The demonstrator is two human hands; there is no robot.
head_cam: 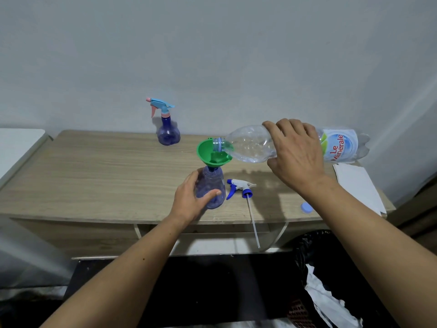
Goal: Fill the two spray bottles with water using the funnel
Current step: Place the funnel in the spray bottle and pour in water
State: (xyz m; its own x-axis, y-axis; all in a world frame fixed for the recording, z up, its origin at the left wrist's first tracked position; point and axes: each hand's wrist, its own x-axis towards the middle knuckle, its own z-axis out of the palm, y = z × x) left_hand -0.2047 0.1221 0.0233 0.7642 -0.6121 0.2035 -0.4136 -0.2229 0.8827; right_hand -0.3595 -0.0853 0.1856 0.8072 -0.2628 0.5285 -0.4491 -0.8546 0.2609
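Water is being poured from the water bottle (255,144), gripped by the right hand (295,150), into the funnel (211,153) (first spray bottle (210,188), fingers of the left hand (189,200) curled round it); steady tilting is needed next.

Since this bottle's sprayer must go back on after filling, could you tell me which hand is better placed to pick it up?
Probably the left hand: it merely steadies the spray bottle beside the sprayer head.

The middle of the table (94,176) is taken up by the near spray bottle (212,188) with the funnel (210,153) in it, and the space above is barred from the right by the tipped water bottle (255,144). Bare wood is seen to the left. The front edge is cluttered by the sprayer head (240,187), its tube overhanging, and the cap (306,207). The right end is covered by paper (357,183); the far bottle (168,131) is set by the wall.
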